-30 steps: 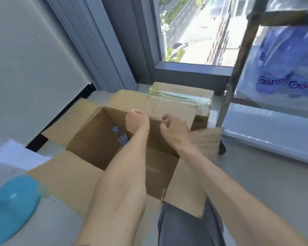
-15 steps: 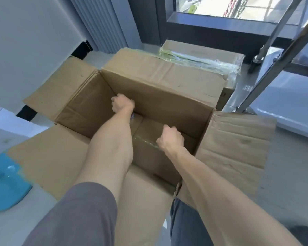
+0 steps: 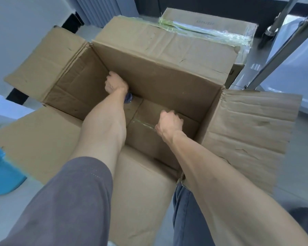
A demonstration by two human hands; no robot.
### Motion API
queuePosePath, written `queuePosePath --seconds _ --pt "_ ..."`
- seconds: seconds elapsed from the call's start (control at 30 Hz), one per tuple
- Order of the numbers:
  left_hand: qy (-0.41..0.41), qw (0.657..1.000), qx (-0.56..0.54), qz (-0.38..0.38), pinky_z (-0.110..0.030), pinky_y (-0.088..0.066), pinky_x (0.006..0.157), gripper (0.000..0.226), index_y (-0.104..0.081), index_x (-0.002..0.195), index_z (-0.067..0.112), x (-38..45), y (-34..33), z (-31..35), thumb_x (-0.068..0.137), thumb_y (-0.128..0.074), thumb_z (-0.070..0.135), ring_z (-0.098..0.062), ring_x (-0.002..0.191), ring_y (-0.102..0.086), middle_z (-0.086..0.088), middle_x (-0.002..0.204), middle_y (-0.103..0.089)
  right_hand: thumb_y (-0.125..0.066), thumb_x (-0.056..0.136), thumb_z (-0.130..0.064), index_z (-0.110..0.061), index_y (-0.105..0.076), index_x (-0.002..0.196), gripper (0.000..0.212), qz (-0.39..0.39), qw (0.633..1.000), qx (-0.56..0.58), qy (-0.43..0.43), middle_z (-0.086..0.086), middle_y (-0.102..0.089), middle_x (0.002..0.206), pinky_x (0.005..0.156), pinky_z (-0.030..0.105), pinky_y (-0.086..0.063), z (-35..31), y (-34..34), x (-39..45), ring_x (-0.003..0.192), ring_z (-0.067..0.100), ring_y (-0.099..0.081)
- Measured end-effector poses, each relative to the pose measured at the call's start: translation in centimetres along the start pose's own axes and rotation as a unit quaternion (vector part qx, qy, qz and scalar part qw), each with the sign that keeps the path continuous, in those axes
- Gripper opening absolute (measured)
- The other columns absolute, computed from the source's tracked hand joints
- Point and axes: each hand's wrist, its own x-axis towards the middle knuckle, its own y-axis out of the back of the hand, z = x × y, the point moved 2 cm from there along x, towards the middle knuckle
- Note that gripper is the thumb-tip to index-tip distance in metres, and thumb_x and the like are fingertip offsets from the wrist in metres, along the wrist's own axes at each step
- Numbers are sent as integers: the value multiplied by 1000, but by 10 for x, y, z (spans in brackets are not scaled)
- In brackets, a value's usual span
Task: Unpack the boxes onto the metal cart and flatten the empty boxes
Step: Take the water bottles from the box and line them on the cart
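Open cardboard box (image 3: 167,73) sits on the floor right in front of us, all four flaps folded outward, long axis running left to right across the view. Inside, a small bluish item (image 3: 128,98), maybe a bottle top, lies on the box bottom near the far wall; mostly hidden, so we cannot tell which way it points.

Left hand (image 3: 115,84) reaches deep into the box, arm extended forward and down, knuckles up, fingers curled under at the base of the far wall. The bluish item sits just beside and below this wrist, on its right side. We cannot tell whether the fingers grip it or anything else; they are hidden behind the hand itself.

Right hand (image 3: 169,123) is also inside, lower and nearer to us, over the taped centre seam (image 3: 140,122) of the box bottom. Fingers curled down, back of hand toward us; what they hold, if anything, we cannot tell.

Behind the open box stands a second box (image 3: 220,22), closed, with greenish clear tape across its top, touching or just beside the far flap. Metal cart legs (image 3: 281,48) rise at upper right. A blue object (image 3: 2,176) lies on the floor at far left, partly under the near-left flap edge.
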Motion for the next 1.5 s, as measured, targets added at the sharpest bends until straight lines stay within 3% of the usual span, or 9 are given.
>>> queuePosePath --seconds 0.43,0.6,0.7,0.83,1.13,1.23,1.33,1.4,1.5 --pt "-40 996 79 -32 -37 -47 95 33 -62 122 1 -70 19 -9 93 -47 -1 -34 119 -59 -19 126 -60 -55 90 -16 -8 -56 120 31 6 997 69 -17 16 -57 118 90 38 -47 -2 19 -20 111 37 -58" --pt "-75 980 -46 -176 -28 -56 81 33 -77 99 18 -85 74 12 68 -82 30 -23 96 -70 -6 105 -73 -57 82 -12 -12 -47 135 53 39 989 136 31 15 -55 124 92 37 -45 0 65 -40 116 36 -54" --pt "-123 927 -140 -325 -21 -50 51 13 -79 85 13 -96 114 33 72 -77 11 -14 56 -61 -8 75 -72 -74 74 -26 -19 -45 141 73 29 984 162 66 9 -57 131 97 35 -47 4 119 -48 120 28 -54" --pt "-201 892 -245 -322 -22 -48 53 14 -76 88 -1 -110 188 70 76 -71 1 -14 60 -57 -10 73 -67 -88 63 -35 -22 -55 132 77 3 969 218 114 0 -59 123 93 30 -46 2 182 -64 115 20 -57" --pt "-399 822 -369 -171 -29 -51 59 12 -79 79 10 -205 375 167 68 -77 16 -13 63 -62 -9 74 -73 -85 70 -34 -17 -52 117 60 293 840 398 222 -1 -63 107 67 6 -42 -7 304 -140 90 11 -61" --pt "-435 745 -483 -148 -24 -52 67 18 -76 97 12 -265 396 186 84 -73 23 -8 74 -67 -1 84 -73 -86 72 -31 -12 -56 112 53 323 762 512 229 0 -70 99 73 27 -57 14 330 -182 86 12 -70" --pt "-367 688 -600 -181 -24 -50 68 17 -71 102 14 -321 380 196 96 -57 23 -10 77 -64 -5 94 -70 -83 75 -25 -9 -60 104 41 350 691 601 200 7 -73 87 73 43 -61 49 347 -229 78 20 -72" --pt "-332 720 -568 -221 -27 -50 68 28 -68 102 15 -358 354 195 100 -46 31 -14 79 -66 -6 95 -69 -83 75 -25 -8 -63 101 36 375 669 615 183 7 -72 77 70 44 -59 80 353 -260 72 23 -71" --pt "-312 690 -484 -438 -34 -54 83 54 -68 115 21 -429 301 191 103 -30 57 -16 99 -70 -3 109 -74 -83 76 -24 -8 -66 103 36 432 650 610 136 1 -72 74 68 38 -58 147 350 -304 70 19 -70"
